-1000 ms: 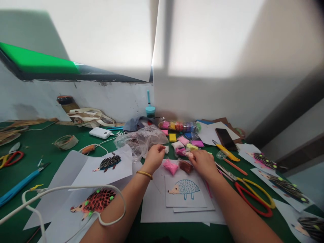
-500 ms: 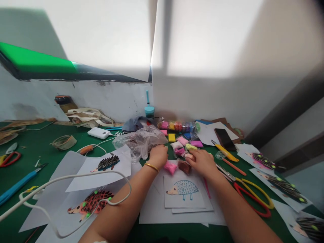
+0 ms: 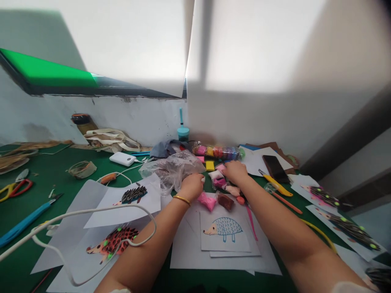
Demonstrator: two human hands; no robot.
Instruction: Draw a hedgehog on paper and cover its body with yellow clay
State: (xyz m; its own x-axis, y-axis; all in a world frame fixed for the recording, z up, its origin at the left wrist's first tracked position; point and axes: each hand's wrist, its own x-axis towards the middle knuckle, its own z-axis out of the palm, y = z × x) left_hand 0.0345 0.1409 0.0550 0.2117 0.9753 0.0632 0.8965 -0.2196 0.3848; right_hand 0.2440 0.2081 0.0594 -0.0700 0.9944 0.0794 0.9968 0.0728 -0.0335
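My left hand (image 3: 192, 187) is curled closed beside the crumpled clear plastic bag (image 3: 171, 169), with a small pale bit showing at its fingertips that I cannot make out. A bright pink clay packet (image 3: 207, 201) lies just below it. My right hand (image 3: 236, 172) reaches among the small clay packets, fingers bent down at a light pink packet (image 3: 220, 167); what they grip is hidden. A white-and-magenta pair of packets (image 3: 218, 181), a peach packet (image 3: 232, 190) and a brown packet (image 3: 225, 202) lie between my hands. A hedgehog drawing (image 3: 226, 232) lies in front.
A white cable (image 3: 122, 206) loops over my left forearm. Seed-covered hedgehog pictures (image 3: 113, 244) lie left, others (image 3: 345, 226) right. A yellow cutter (image 3: 276, 183), phone (image 3: 275, 169), blue craft knife (image 3: 27, 221), scissors (image 3: 16, 187) and a row of coloured clay (image 3: 216, 151) surround the work area.
My right hand has moved away from me, from the peach packet to the farther packets, uncovering a round orange-red piece. My left hand stays near the plastic bag. The view has shifted slightly.
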